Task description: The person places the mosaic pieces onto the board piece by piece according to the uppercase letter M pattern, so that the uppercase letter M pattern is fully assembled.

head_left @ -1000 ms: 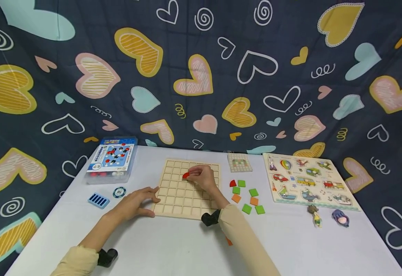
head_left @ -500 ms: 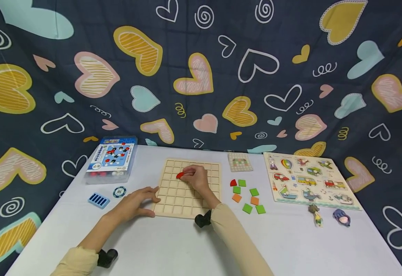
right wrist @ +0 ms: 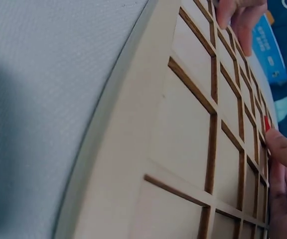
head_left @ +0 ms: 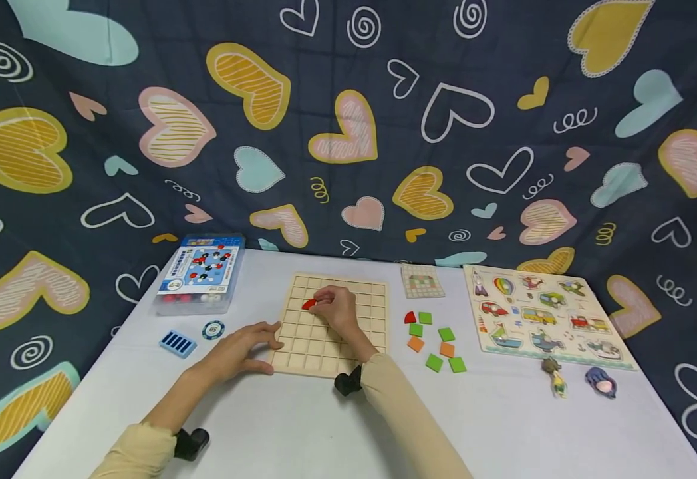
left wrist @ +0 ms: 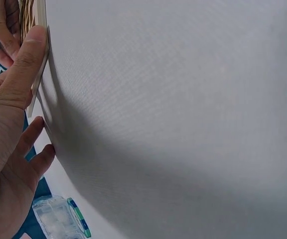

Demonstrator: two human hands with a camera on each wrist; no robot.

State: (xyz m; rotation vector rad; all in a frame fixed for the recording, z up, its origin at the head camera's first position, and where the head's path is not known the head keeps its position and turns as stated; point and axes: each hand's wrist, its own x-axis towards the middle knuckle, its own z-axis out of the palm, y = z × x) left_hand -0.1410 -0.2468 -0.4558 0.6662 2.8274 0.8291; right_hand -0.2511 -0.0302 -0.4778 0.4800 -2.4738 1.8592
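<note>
Head view: the right hand (head_left: 338, 311) pinched the red piece (head_left: 308, 305) over the gridded board (head_left: 314, 348), the left hand (head_left: 236, 352) touching its edge with spread fingers. Likely light and stiff, the piece suited edge pinching.

Head view evenly bright, wrist views dimmer.
A broad, soft-edged grey shadow crosses the flat, white, fabric-textured tabletop (left wrist: 183, 69) in the left wrist view.

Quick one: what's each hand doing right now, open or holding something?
Left hand: open, touching the left edge of the wooden grid board.
Right hand: closed, pinching a red piece at the board.
</note>
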